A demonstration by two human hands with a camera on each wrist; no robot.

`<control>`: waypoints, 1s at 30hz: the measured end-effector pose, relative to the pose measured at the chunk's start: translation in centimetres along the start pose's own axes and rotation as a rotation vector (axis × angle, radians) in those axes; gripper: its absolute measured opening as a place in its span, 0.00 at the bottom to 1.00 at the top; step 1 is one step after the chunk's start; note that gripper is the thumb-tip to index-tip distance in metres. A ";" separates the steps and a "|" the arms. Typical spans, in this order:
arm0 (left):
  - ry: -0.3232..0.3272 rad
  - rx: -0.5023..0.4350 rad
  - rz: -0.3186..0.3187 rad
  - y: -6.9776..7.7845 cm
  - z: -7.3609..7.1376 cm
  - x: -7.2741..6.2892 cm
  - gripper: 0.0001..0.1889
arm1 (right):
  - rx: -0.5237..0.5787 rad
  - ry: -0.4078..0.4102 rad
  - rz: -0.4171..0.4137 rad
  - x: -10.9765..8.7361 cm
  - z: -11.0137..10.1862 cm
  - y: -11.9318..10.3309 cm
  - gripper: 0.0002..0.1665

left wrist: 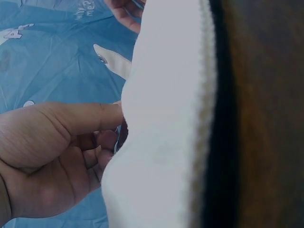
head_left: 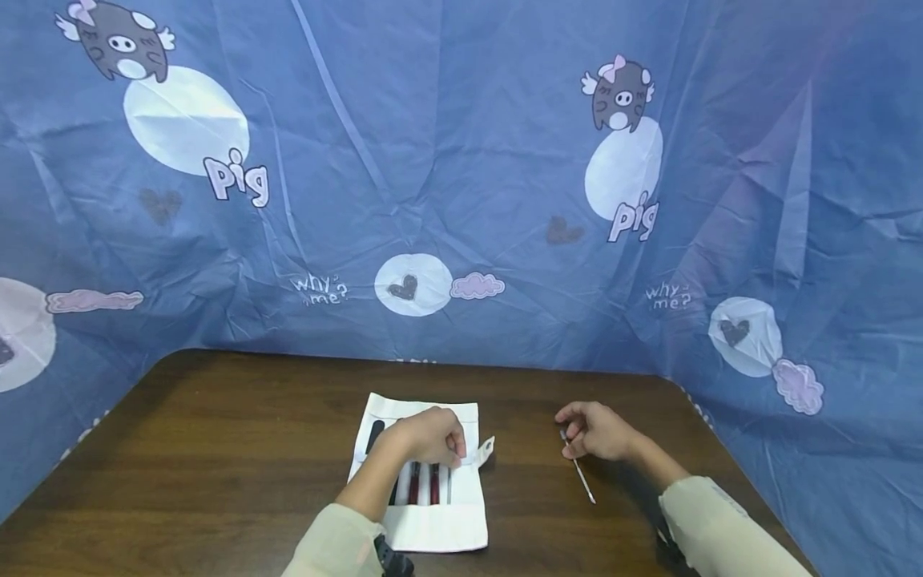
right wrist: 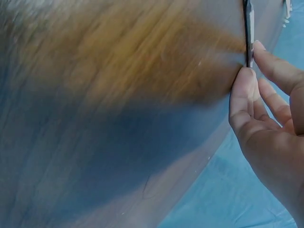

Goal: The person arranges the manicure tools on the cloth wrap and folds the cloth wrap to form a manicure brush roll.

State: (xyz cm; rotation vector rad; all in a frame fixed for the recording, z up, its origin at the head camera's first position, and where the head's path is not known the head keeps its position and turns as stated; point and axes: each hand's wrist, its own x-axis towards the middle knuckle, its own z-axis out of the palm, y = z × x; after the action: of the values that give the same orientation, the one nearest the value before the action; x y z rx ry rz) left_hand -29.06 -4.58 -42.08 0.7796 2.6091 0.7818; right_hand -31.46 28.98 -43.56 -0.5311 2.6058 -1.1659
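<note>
A white fabric tool pouch (head_left: 435, 529) lies unrolled on the table, with slim tools in its slots. Two have dark red handles (head_left: 435, 485), and a black one (head_left: 376, 433) sits at the left. Over the pouch's right part, my left hand (head_left: 427, 437) curls its fingers and pinches at the white band (head_left: 470, 460) across the tools. The pouch edge (left wrist: 156, 118) hides these fingertips in the left wrist view. Off to the right, my right hand (head_left: 597, 431) pinches a thin silver metal tool (head_left: 582, 481) between thumb and fingers; its far end slants down toward me.
A strap tab with a snap (head_left: 486, 451) sticks out from the pouch's right side. The brown wooden table (head_left: 238, 449) has rounded back corners. Blue printed cloth (head_left: 490, 184) hangs behind it and at both sides.
</note>
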 end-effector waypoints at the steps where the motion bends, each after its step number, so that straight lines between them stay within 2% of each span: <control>1: -0.004 0.000 -0.002 0.0 0.0 0.0 0.06 | 0.011 -0.003 -0.002 0.0 0.1 -0.1 0.31; 10: 0.006 0.018 0.007 -0.2 0.2 0.1 0.07 | 0.077 -0.013 -0.003 0.4 0.9 -0.7 0.32; 15: -0.006 0.027 0.019 -0.1 0.2 0.1 0.06 | 0.013 -0.033 -0.055 0.6 0.9 -0.6 0.31; 19: -0.001 0.028 0.032 -0.1 0.1 0.2 0.05 | -0.039 -0.015 -0.083 0.9 0.5 -0.9 0.29; 26: -0.006 0.017 0.026 -0.2 0.5 0.1 0.06 | -0.012 0.003 -0.092 1.5 0.5 -1.7 0.23; 30: 0.007 0.026 0.026 -0.3 0.3 0.2 0.06 | 0.017 0.032 -0.103 2.5 0.7 -2.6 0.23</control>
State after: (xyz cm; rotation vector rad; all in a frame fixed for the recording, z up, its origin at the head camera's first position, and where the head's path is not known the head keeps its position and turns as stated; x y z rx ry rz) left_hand -29.23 -4.55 -42.58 0.8206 2.6253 0.7599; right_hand -32.90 25.87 -42.27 -0.6562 2.6207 -1.2360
